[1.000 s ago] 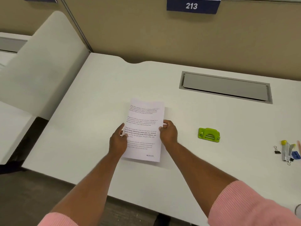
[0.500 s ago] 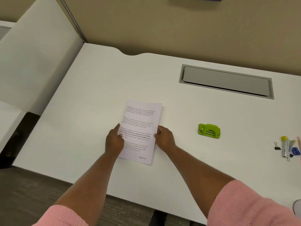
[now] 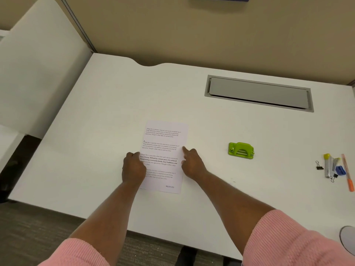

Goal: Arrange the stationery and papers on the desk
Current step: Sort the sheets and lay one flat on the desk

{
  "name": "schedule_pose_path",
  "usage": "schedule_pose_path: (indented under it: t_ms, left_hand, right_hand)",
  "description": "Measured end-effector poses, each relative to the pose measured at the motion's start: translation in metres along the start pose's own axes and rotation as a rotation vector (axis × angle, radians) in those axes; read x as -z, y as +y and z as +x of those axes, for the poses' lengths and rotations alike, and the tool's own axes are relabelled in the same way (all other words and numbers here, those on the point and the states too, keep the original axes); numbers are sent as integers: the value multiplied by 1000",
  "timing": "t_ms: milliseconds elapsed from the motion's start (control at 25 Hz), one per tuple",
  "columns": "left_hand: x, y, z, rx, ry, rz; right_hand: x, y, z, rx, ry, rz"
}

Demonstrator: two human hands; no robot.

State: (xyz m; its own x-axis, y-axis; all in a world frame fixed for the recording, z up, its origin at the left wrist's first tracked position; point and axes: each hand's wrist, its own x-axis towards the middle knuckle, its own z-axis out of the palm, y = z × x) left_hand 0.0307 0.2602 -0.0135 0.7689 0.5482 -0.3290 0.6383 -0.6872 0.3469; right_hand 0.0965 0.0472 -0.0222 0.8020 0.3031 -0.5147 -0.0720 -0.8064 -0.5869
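Observation:
A printed paper (image 3: pixel 165 139) marked "RECEIVED" lies flat on the white desk (image 3: pixel 92 135), near its middle. My left hand (image 3: pixel 133 167) is curled over the paper's left edge, fingers resting on the text. My right hand (image 3: pixel 192 164) is at the right edge, with the index finger stretched along it and the thumb touching it. To the right sits a green hole punch (image 3: pixel 241 150). At the far right lie a black binder clip (image 3: pixel 319 166), a yellow-capped item with a blue piece (image 3: pixel 333 167), and an orange pen (image 3: pixel 347 174).
A grey cable hatch (image 3: pixel 258 93) is set into the desk at the back right. A white side panel (image 3: pixel 38 73) stands on the left and a beige partition wall behind. A grey round object (image 3: pixel 348 239) pokes in at the lower right edge.
The view has tilted down and the paper sits lower in it. My left hand has curled onto the left edge. My right index finger has stretched out along the right edge.

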Motion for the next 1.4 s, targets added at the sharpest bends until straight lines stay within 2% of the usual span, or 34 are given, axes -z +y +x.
schedule_pose_path:
  t_ms: [280,720,1000,1080,1200,1280,1400]
  left_hand:
    - [1,4,-1,7,11,8]
    - [3,5,-1,-18,25,53]
    - [3,8,-4,-18,76,57]
    - [-1,11,-11,-88,145,88]
    - [-18,25,-30,-324,219,103]
    - [-34,43,-50,-462,186,44]
    - [-64,73,-82,-670,49,33]
  right_hand:
    - [3,2,-5,-30,112,136]
    - [4,9,-1,15,4,106]
    - [6,14,-9,62,24,150]
    - [13,25,-20,74,132,184]
    - [18,60,-43,147,352,36]
    - [21,86,-55,147,358,-93]
    - [27,118,-77,68,265,-176]
